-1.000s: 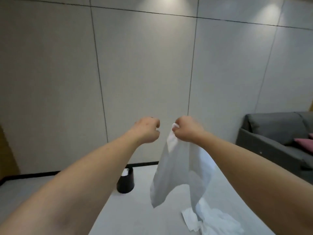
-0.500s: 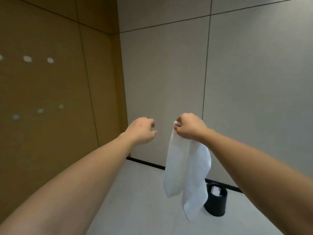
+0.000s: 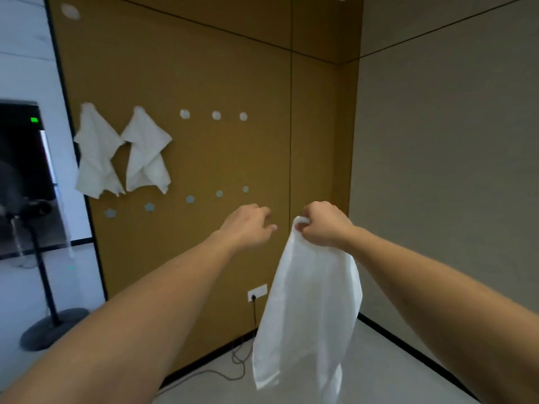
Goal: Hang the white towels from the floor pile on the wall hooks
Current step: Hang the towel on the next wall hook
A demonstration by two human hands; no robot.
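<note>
A white towel (image 3: 309, 310) hangs straight down from my right hand (image 3: 323, 224), which grips its top corner in a fist. My left hand (image 3: 249, 225) floats just left of it, fingers loosely curled and holding nothing. On the brown wall panel (image 3: 204, 68) ahead, two white towels (image 3: 96, 153) (image 3: 145, 153) hang side by side from upper hooks. Three bare round hooks (image 3: 215, 115) continue that upper row to the right. A lower row of several bare hooks (image 3: 189, 199) runs beneath. The floor pile is out of view.
A standing fan with a round black base (image 3: 49, 328) is at the left beside a dark screen (image 3: 20, 158). A wall socket (image 3: 256, 292) with a cable (image 3: 236, 363) trailing on the floor sits low on the brown panel. A grey wall (image 3: 452, 170) closes the right side.
My view has swung left from the grey wall and the bin to the brown hook wall. The towel stays gripped in my right hand; my left hand has loosened slightly.
</note>
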